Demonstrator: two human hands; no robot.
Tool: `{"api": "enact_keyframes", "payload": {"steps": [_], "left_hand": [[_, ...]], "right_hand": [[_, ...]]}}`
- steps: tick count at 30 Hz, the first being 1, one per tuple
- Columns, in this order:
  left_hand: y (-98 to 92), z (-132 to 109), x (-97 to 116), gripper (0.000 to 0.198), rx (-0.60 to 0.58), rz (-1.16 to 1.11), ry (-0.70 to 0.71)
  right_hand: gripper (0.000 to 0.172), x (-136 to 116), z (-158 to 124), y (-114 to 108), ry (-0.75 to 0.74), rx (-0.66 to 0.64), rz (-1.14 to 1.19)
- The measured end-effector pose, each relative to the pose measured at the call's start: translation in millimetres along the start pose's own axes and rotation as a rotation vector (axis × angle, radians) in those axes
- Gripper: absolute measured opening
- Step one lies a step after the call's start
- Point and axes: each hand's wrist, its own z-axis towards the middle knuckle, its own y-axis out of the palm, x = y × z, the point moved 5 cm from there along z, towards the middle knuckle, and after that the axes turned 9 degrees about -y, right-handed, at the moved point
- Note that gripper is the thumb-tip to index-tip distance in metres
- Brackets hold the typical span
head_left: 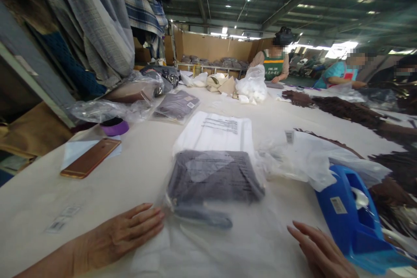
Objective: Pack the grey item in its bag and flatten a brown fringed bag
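A folded dark grey garment [213, 178] lies inside a clear plastic bag [202, 234] in front of me, with the bag's loose end spread toward my body. My left hand [125, 234] rests at the left edge of that bag, fingers stretched out and together, holding nothing. On the other side my right hand [317, 245] has its fingers stretched out and apart, near the bag's right edge, with nothing in it. White printed plastic bags [218, 126] lie just beyond the garment. Close to my right hand stands a blue tape dispenser [350, 213].
A brown phone [91, 158] and a purple tape roll [114, 127] lie to the left. Behind them is a bagged grey garment [176, 105]. Dark brown fringed pieces [348, 110] cover the right side. Clothes [97, 17] hang at upper left. Co-workers [272, 65] stand across the table.
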Motion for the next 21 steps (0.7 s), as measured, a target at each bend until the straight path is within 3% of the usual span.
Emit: {"api": "enact_keyframes", "payload": {"steps": [3, 8, 11, 13, 15, 18, 21], "left_hand": [[-2.0, 4, 0, 0.067, -0.017, 0.009, 0.003], [16.3, 11, -10, 0.075, -0.162, 0.049, -0.095], [24.8, 12, -16, 0.061, -0.093, -0.027, -0.167], [27.0, 12, -19, 0.043, 0.015, -0.139, -0.209], [28.6, 10, -25, 0.034, 0.111, -0.305, -0.327], [35.5, 2, -33, 0.042, 0.181, -0.531, -0.569], [42.1, -5, -32, 0.042, 0.243, -0.559, -0.618]], "right_hand": [[0.056, 1, 19, -3, -0.177, -0.055, -0.083], [0.056, -9, 53, 2, -0.444, -0.079, -0.084], [0.053, -8, 60, 12, -0.472, -0.138, 0.06], [0.044, -2, 61, 20, -0.353, -0.17, 0.253], [0.033, 8, 61, 27, -0.12, -0.147, 0.486], [0.034, 21, 56, 34, 0.216, -0.057, 0.749], [0.041, 24, 51, 40, 0.329, -0.052, 0.822]]}}
